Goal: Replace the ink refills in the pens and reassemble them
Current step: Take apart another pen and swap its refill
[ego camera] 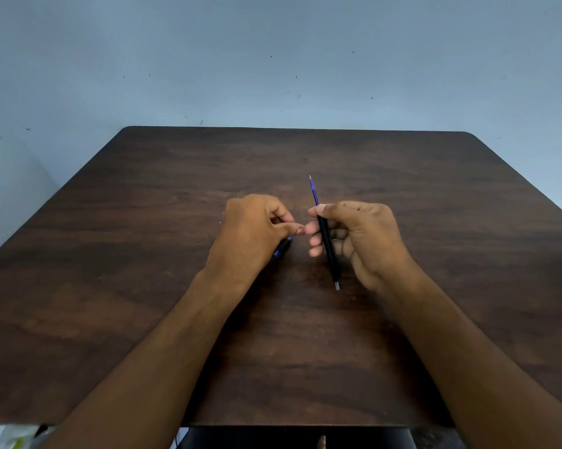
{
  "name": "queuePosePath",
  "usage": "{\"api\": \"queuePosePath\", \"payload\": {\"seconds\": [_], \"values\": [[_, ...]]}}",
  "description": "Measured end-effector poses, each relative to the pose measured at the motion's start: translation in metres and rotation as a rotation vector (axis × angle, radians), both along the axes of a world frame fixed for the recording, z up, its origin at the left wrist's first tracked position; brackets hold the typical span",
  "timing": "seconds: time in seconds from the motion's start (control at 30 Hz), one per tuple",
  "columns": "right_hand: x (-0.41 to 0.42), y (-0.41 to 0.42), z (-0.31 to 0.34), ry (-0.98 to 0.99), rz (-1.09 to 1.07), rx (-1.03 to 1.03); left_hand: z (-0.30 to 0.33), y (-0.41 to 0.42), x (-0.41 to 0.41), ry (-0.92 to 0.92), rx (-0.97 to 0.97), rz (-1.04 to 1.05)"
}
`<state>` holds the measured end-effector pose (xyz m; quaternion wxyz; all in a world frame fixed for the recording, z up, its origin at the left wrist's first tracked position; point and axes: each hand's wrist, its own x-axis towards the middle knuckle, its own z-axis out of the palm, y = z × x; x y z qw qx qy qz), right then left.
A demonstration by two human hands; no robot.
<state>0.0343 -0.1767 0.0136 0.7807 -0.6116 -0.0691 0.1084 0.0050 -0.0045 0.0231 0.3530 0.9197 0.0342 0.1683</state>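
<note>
my right hand [357, 241] grips a black pen barrel [328, 247] with closed fingers. a blue refill [314, 194] sticks out of the top, past my fingertips, pointing away from me. my left hand [250, 231] is just beside it, fingers curled shut with thumb and finger pinched; i cannot tell if they hold a small part. under my left fingers lies another pen [282, 246], black and blue, on the desk [111, 286]. i think the refill is going into the barrel. next i should push it all the way in, then screw the tip on.
</note>
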Motion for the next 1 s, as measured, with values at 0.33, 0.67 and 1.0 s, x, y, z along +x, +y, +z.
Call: {"api": "queuePosePath", "payload": {"seconds": [0.33, 0.67, 1.0], "values": [[-0.0029, -0.0028, 0.004, -0.084, -0.013, -0.105, 0.0019, -0.008, -0.003, -0.089, -0.595, -0.11], [-0.0052, 0.0008, 0.0015, -0.148, 0.151, -0.059, 0.0023, -0.0098, -0.003, 0.061, -0.91, -0.14], [-0.0037, 0.0033, -0.0008, -0.108, 0.15, -0.068, 0.0094, -0.0035, -0.0005, -0.075, -1.078, 0.022]]}}
